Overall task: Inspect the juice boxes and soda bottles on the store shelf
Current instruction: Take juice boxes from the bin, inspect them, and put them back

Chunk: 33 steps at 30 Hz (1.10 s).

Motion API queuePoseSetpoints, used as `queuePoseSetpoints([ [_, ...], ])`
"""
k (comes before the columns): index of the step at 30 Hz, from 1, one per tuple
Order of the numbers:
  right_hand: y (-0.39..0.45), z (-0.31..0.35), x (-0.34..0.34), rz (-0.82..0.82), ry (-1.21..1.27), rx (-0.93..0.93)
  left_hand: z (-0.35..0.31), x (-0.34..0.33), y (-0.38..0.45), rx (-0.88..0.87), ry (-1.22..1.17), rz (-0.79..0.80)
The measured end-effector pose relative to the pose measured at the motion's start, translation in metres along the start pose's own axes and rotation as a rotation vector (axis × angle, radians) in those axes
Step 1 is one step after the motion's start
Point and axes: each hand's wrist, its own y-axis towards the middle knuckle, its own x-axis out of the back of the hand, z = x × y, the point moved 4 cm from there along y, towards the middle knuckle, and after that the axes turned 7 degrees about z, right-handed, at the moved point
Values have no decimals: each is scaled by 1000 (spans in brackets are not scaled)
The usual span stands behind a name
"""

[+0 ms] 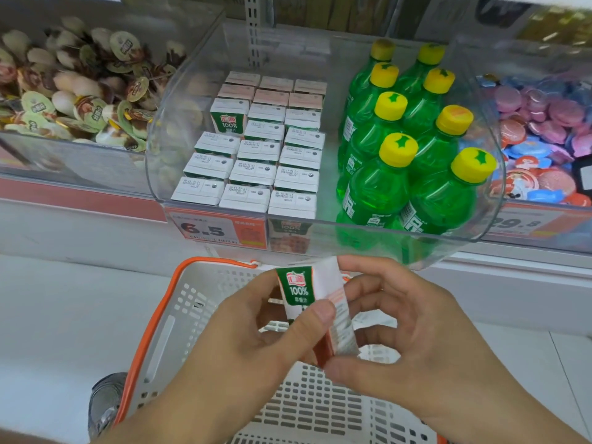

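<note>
A small juice box (307,293) with a green "100%" label and white side is held upright above a basket. My left hand (256,341) pinches it with the thumb across its front. My right hand (403,328) grips its right side and lower corner. In the clear shelf bin (323,232) stand several rows of juice boxes (256,155) on the left and several green soda bottles (403,145) with yellow caps on the right.
A white shopping basket (179,315) with an orange rim sits below my hands. A price tag reading 6.5 (211,230) fronts the bin. Snack-cup bins flank it, on the left (73,88) and on the right (541,139). A shoe (105,402) shows on the floor.
</note>
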Motion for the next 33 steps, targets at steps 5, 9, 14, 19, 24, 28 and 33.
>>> queuePoseSetpoints([
  [5, -1, 3, 2, 24, -9, 9, 6, 3, 7, 64, -214, -61],
  [9, 1, 5, 6, -102, 28, 4, 6, -2, 8, 116, -324, -19],
  [14, 4, 5, 10, -154, 7, -28, 9, -4, 6, 95, -236, 27],
  [19, 7, 0, 7, -96, -34, -67, 14, -4, 7, 116, -310, 99],
  [24, 7, -2, 8, -47, -41, -111, 18, -4, 7, 165, -419, 94],
  [28, 5, -2, 5, 0, -20, -115, 21, -2, 6, 209, -459, 34],
  [33, 3, -4, 2, 40, -31, -51, 19, -2, 7, 220, -503, -2],
])
